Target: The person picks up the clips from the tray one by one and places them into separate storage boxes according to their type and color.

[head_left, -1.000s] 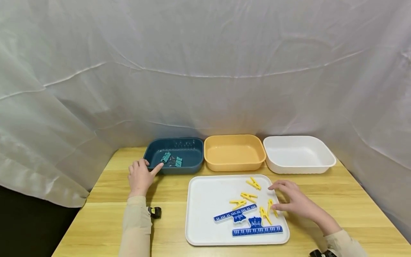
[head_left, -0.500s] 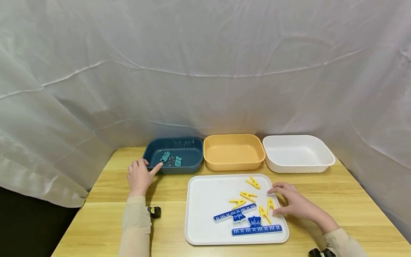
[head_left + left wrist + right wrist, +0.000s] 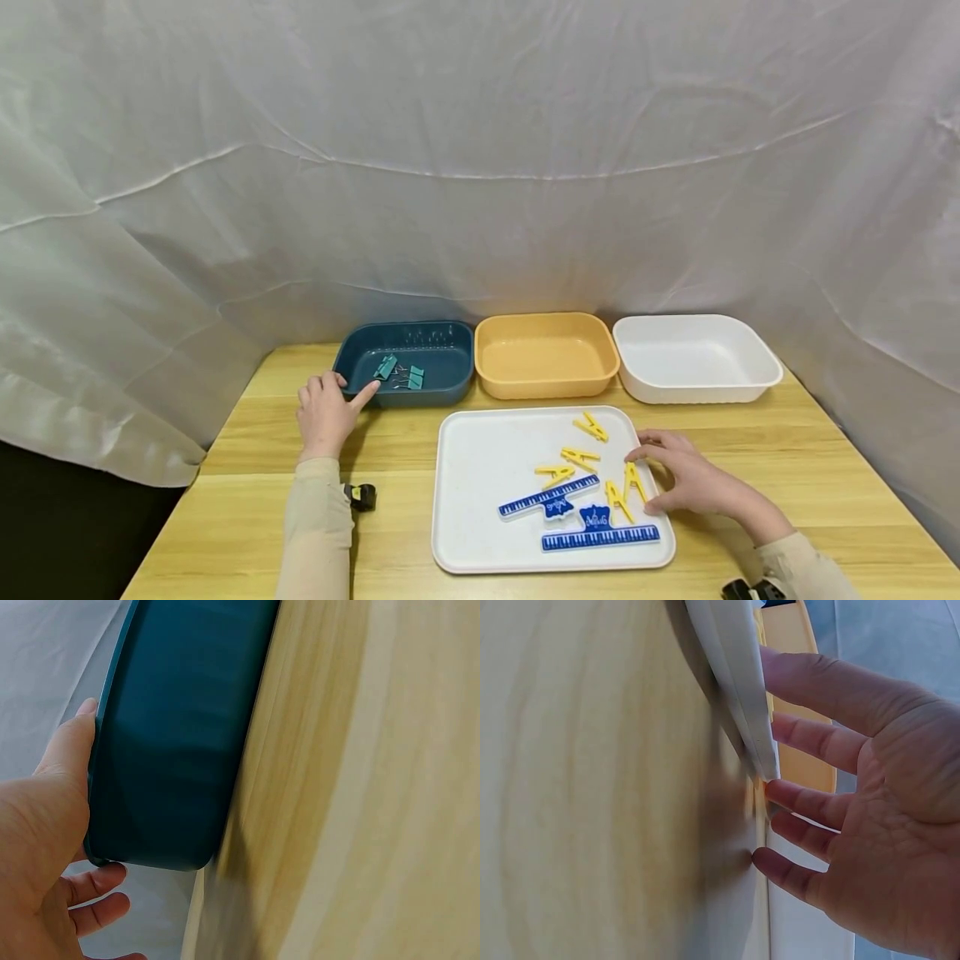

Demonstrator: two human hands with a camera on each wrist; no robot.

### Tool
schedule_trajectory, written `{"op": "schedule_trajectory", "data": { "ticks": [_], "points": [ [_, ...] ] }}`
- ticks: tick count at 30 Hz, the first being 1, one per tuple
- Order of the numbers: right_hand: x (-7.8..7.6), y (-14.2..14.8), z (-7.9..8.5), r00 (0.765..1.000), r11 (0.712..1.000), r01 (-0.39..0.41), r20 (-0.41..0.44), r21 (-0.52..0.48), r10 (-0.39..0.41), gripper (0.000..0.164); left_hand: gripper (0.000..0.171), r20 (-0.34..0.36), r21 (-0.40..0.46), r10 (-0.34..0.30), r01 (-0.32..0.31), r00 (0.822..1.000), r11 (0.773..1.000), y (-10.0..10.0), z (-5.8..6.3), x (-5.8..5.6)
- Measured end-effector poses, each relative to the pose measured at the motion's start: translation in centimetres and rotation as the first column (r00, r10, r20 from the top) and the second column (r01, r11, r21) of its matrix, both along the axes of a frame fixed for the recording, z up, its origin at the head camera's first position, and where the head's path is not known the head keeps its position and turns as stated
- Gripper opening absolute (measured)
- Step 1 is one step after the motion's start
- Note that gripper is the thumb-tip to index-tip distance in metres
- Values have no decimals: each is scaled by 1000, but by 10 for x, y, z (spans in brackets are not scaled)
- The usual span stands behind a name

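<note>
My left hand (image 3: 327, 414) rests at the front left corner of a dark teal bin (image 3: 452, 392), its thumb along the rim in the left wrist view (image 3: 45, 847). Two teal binder clips (image 3: 386, 367) lie inside that bin. At the right edge of a white tray (image 3: 472, 467) is my right hand (image 3: 693, 475), thumb and fingers spread around the nearest yellow clothespin (image 3: 635, 481) without a visible grip. Several more yellow clothespins (image 3: 580, 459) lie on the tray. So do two blue piano-key music clips (image 3: 601, 539). The right wrist view shows loosely bent fingers beside the tray's edge.
Behind the tray, a yellow bin (image 3: 547, 388) and a white bin (image 3: 693, 395) stand in a row with the teal one. Grey-white cloth (image 3: 480, 233) hangs behind and at the sides of the wooden table (image 3: 405, 517).
My right hand has shifted slightly down and right, its thumb now near the table-side end of the rightmost clothespin. My left hand has stayed at the teal bin.
</note>
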State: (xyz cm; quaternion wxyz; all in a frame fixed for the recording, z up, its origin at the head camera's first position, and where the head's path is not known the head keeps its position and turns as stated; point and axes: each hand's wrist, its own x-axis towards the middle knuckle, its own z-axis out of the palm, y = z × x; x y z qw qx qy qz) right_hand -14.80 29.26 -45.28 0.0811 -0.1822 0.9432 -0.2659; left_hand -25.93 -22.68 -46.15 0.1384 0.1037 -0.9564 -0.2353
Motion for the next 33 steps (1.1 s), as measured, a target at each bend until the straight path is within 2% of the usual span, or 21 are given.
{"op": "schedule_trajectory", "data": {
  "ticks": [8,23,33],
  "points": [
    [0,0,-1,1000,1000,-5,3,6,5,56,69,0,4,2,-2,1000,1000,0,-2,0],
    [0,1,-2,999,1000,-3,-42,16,4,51,68,1,3,2,-2,1000,1000,0,-2,-1],
    [0,0,-3,998,999,-8,-60,42,11,56,66,-9,-2,9,-9,1000,1000,0,-1,0]
  ]
}}
